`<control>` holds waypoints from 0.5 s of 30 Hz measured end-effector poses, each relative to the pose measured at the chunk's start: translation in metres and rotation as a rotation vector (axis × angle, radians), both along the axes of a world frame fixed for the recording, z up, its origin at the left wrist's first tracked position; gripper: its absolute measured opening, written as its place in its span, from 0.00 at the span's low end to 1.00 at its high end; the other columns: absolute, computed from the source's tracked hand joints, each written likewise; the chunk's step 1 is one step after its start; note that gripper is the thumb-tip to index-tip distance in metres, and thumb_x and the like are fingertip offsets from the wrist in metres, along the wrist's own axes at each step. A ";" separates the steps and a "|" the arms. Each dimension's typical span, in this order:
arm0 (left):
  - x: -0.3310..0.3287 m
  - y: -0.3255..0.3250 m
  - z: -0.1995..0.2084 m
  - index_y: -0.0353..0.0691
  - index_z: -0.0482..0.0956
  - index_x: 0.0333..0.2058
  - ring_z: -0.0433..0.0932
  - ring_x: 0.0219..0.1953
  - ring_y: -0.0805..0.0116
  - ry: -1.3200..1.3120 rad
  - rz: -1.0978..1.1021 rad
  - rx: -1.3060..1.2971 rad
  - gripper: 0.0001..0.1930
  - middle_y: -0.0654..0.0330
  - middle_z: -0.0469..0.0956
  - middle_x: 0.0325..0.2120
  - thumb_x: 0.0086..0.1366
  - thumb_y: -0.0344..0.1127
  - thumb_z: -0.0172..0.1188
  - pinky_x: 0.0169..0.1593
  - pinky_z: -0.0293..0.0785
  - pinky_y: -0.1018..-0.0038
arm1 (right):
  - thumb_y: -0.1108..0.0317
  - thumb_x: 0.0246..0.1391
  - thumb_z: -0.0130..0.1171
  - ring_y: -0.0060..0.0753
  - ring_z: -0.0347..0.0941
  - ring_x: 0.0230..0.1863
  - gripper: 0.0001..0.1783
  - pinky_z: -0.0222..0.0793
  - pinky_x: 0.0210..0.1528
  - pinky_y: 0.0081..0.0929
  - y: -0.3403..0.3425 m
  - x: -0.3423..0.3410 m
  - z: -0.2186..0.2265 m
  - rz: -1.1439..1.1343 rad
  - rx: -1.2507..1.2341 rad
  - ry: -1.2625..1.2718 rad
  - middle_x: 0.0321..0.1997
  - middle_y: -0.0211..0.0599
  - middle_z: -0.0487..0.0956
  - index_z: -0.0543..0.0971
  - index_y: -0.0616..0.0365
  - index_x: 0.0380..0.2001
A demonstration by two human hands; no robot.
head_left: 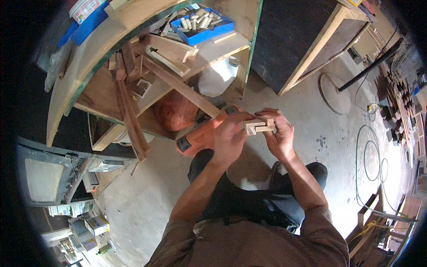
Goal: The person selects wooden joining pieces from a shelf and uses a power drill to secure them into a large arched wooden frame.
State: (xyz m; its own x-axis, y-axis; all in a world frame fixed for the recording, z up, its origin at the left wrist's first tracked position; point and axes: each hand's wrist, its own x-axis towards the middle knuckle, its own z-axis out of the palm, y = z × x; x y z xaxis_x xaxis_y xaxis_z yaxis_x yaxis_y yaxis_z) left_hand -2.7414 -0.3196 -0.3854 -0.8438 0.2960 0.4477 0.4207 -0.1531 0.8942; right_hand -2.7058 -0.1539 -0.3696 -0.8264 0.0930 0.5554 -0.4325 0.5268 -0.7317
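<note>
Two small pale wood pieces with interlocking notched ends are between my hands, above my lap. My left hand closes on them from the left, and my right hand grips their right side with the fingers curled. Whether they are fully joined I cannot tell. Under and beside my left hand is an orange object with black parts, partly covered; its kind is unclear. A long wooden strip slants from the shelf down to a spot just behind my left hand.
A blue tray of short wood pieces stands on the wooden shelf ahead. Reddish wood strips jut out at the left. A dark panel with a wood frame stands ahead right. A green hose lies on the floor at right.
</note>
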 end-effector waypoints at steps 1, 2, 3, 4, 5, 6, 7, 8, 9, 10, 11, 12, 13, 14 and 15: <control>-0.001 0.001 -0.004 0.33 0.76 0.45 0.77 0.47 0.64 0.029 0.021 -0.010 0.16 0.55 0.78 0.44 0.56 0.21 0.61 0.54 0.72 0.70 | 0.80 0.49 0.63 0.38 0.78 0.46 0.13 0.73 0.47 0.30 0.003 -0.002 -0.002 0.023 0.008 0.026 0.43 0.42 0.80 0.78 0.60 0.40; -0.001 0.003 -0.004 0.34 0.76 0.45 0.78 0.47 0.63 0.056 0.042 -0.017 0.16 0.55 0.78 0.43 0.55 0.21 0.61 0.54 0.72 0.70 | 0.79 0.50 0.63 0.39 0.78 0.46 0.12 0.73 0.47 0.30 0.005 -0.003 -0.004 0.022 0.014 0.025 0.43 0.42 0.80 0.78 0.60 0.40; -0.002 0.005 -0.003 0.34 0.76 0.44 0.78 0.47 0.62 0.111 0.058 -0.027 0.16 0.55 0.79 0.43 0.55 0.21 0.61 0.54 0.72 0.69 | 0.78 0.51 0.62 0.39 0.78 0.46 0.11 0.73 0.47 0.30 0.006 -0.004 -0.005 0.023 0.020 0.024 0.43 0.42 0.80 0.78 0.60 0.40; -0.004 0.008 0.000 0.35 0.77 0.44 0.79 0.46 0.61 0.167 0.076 -0.037 0.16 0.56 0.79 0.42 0.55 0.21 0.61 0.53 0.72 0.69 | 0.78 0.52 0.62 0.39 0.78 0.46 0.10 0.73 0.47 0.30 0.007 -0.004 -0.006 0.024 0.027 0.024 0.43 0.42 0.80 0.78 0.60 0.40; -0.004 0.009 0.002 0.36 0.77 0.44 0.79 0.46 0.61 0.224 0.098 -0.047 0.16 0.56 0.80 0.41 0.55 0.21 0.61 0.53 0.73 0.68 | 0.77 0.53 0.61 0.39 0.78 0.46 0.10 0.73 0.48 0.30 0.006 -0.005 -0.005 0.027 0.023 0.027 0.43 0.42 0.80 0.78 0.60 0.40; -0.004 0.010 0.003 0.36 0.77 0.44 0.79 0.46 0.61 0.224 0.104 -0.040 0.16 0.56 0.80 0.41 0.55 0.21 0.61 0.53 0.73 0.68 | 0.77 0.54 0.60 0.39 0.78 0.46 0.09 0.73 0.48 0.30 0.006 -0.005 -0.002 0.031 0.019 0.030 0.43 0.42 0.80 0.78 0.60 0.39; -0.004 0.012 0.003 0.36 0.77 0.43 0.79 0.45 0.61 0.224 0.113 -0.034 0.16 0.56 0.81 0.41 0.54 0.21 0.62 0.52 0.73 0.68 | 0.76 0.55 0.60 0.39 0.78 0.46 0.08 0.73 0.48 0.30 0.006 -0.006 0.000 0.038 0.016 0.035 0.43 0.42 0.80 0.78 0.61 0.39; -0.003 0.011 0.004 0.36 0.77 0.43 0.79 0.45 0.60 0.225 0.123 -0.029 0.16 0.56 0.81 0.40 0.54 0.21 0.62 0.52 0.73 0.68 | 0.77 0.54 0.60 0.40 0.78 0.46 0.09 0.73 0.48 0.30 0.005 -0.005 0.000 0.040 0.016 0.030 0.43 0.42 0.80 0.78 0.61 0.39; -0.003 0.009 0.004 0.37 0.77 0.43 0.79 0.45 0.60 0.226 0.132 -0.045 0.16 0.55 0.81 0.40 0.54 0.22 0.62 0.52 0.73 0.68 | 0.77 0.53 0.61 0.40 0.78 0.46 0.09 0.73 0.48 0.30 0.004 -0.006 0.001 0.045 0.016 0.026 0.43 0.42 0.80 0.78 0.61 0.39; -0.004 0.006 0.004 0.37 0.77 0.43 0.80 0.45 0.60 0.228 0.146 -0.061 0.16 0.55 0.81 0.40 0.54 0.23 0.63 0.52 0.73 0.68 | 0.78 0.52 0.61 0.40 0.78 0.46 0.10 0.73 0.48 0.30 0.002 -0.007 0.001 0.056 0.017 0.023 0.43 0.42 0.80 0.78 0.61 0.39; -0.003 0.000 0.004 0.37 0.78 0.43 0.80 0.45 0.60 0.228 0.165 -0.076 0.15 0.55 0.81 0.40 0.54 0.24 0.63 0.52 0.73 0.67 | 0.80 0.47 0.63 0.43 0.78 0.47 0.14 0.74 0.48 0.31 0.001 -0.005 -0.007 0.051 0.025 -0.006 0.44 0.43 0.80 0.78 0.60 0.40; -0.003 -0.004 -0.005 0.36 0.77 0.44 0.78 0.46 0.64 0.134 0.111 -0.037 0.16 0.56 0.80 0.42 0.55 0.21 0.63 0.52 0.72 0.69 | 0.82 0.43 0.65 0.45 0.78 0.47 0.19 0.74 0.48 0.32 -0.002 -0.011 -0.010 0.077 0.022 -0.015 0.44 0.44 0.80 0.77 0.58 0.41; 0.001 -0.003 -0.013 0.35 0.77 0.45 0.77 0.47 0.67 0.040 0.063 0.005 0.16 0.57 0.79 0.43 0.56 0.19 0.62 0.52 0.72 0.70 | 0.82 0.44 0.64 0.45 0.79 0.46 0.18 0.74 0.48 0.33 0.000 -0.010 -0.007 0.086 0.072 0.038 0.43 0.44 0.81 0.78 0.59 0.40; -0.002 0.001 -0.011 0.37 0.77 0.46 0.77 0.47 0.69 0.062 0.065 -0.014 0.15 0.57 0.79 0.44 0.59 0.22 0.62 0.52 0.73 0.70 | 0.83 0.44 0.64 0.43 0.79 0.46 0.17 0.74 0.48 0.33 0.008 -0.008 -0.013 0.049 0.062 0.003 0.43 0.45 0.81 0.78 0.60 0.40; -0.001 0.004 -0.007 0.37 0.77 0.45 0.76 0.47 0.71 0.200 0.166 -0.229 0.14 0.60 0.79 0.43 0.60 0.24 0.63 0.50 0.74 0.71 | 0.83 0.45 0.64 0.39 0.78 0.45 0.17 0.74 0.48 0.33 0.012 -0.006 -0.011 0.051 0.050 0.027 0.42 0.44 0.80 0.78 0.61 0.41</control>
State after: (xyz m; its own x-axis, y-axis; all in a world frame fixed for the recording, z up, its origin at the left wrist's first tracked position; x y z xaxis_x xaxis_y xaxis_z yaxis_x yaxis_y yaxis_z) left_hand -2.7425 -0.3158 -0.3928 -0.7915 0.2735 0.5466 0.5931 0.1274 0.7950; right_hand -2.7118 -0.1423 -0.3810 -0.8142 0.0229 0.5801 -0.4785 0.5393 -0.6929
